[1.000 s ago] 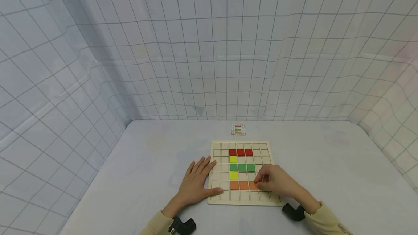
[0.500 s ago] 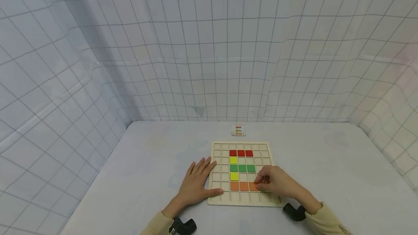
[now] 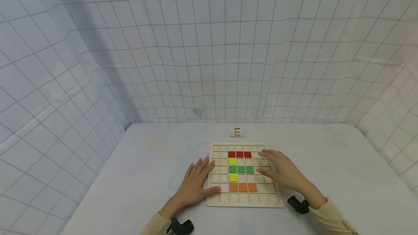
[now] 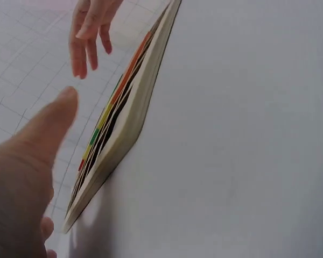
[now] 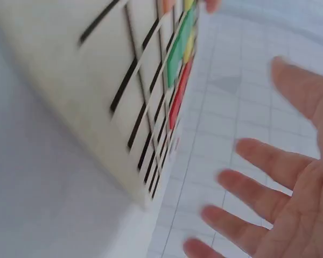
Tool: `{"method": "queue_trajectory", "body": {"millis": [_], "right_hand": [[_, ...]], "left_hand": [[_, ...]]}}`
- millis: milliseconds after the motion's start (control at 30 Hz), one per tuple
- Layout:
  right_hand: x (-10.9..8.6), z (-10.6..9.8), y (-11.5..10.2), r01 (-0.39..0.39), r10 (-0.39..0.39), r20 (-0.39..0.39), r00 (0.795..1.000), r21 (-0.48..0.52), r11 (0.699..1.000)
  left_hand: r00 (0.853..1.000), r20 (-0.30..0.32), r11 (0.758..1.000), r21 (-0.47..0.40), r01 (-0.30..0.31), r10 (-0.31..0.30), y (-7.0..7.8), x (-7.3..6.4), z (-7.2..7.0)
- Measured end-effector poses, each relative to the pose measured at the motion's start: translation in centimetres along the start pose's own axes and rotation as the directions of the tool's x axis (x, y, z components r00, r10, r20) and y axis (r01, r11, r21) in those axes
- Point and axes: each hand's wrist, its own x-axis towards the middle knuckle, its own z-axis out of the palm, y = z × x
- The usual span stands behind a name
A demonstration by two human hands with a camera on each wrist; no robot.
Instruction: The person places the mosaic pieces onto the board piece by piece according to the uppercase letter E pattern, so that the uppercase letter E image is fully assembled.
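A pale wooden grid board [image 3: 244,203] lies flat on the table. Set in its cells are a row of red square tiles [image 3: 240,154], a yellow tile [image 3: 232,161], a green row [image 3: 241,169], another yellow tile [image 3: 233,177] and an orange row [image 3: 243,187]. My left hand [image 3: 193,186] is spread out, its thumb and fingertips resting on the board's left edge. Raised above the board's right side, my right hand [image 3: 285,170] holds nothing. In the right wrist view the right hand [image 5: 290,188] has its fingers spread, apart from the board [image 5: 75,75].
A small card [image 3: 237,132] printed with a similar coloured grid lies behind the board. White tablecloth [image 3: 156,162] spreads around it. Grid-patterned curtains [image 3: 209,64] hang at the back and sides. A dark wrist device [image 3: 181,226] is strapped to each wrist.
My right hand has let go of the third orange tile, lifted off and opened out, moving back and to the right. The orange tile stays in its cell. The left hand keeps its place.
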Motion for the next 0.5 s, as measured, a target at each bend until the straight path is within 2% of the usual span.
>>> {"method": "queue_trajectory", "body": {"millis": [100, 200, 267, 367, 500], "right_hand": [[0.2, -0.2, 0.7, 0.005, -0.006, -0.012, 1.0, -0.109, 0.994], [0.4, -0.4, 1.1, -0.007, 0.009, 0.012, 1.0, -0.183, 0.983], [0.5, -0.3, 1.3, -0.006, 0.01, 0.019, 1.0, -0.225, 0.974], [0.7, -0.2, 1.3, -0.006, 0.017, 0.038, 0.999, -0.279, 0.96], [0.8, 0.0, 1.2, -0.009, 0.03, 0.062, 0.998, -0.314, 0.949]], "left_hand": [[0.999, -0.028, 0.998, 0.043, -0.035, 0.036, -0.4, 0.2, -1.5], [0.993, -0.081, 0.988, 0.136, -0.07, 0.082, -0.7, 0.5, -3.1], [0.991, -0.104, 0.98, 0.189, -0.069, 0.09, -0.8, 0.8, -4.0], [0.992, -0.095, 0.97, 0.237, -0.058, 0.083, -0.7, 1.2, -4.8], [0.995, -0.07, 0.964, 0.26, -0.054, 0.074, -0.5, 1.4, -5.2]]}}
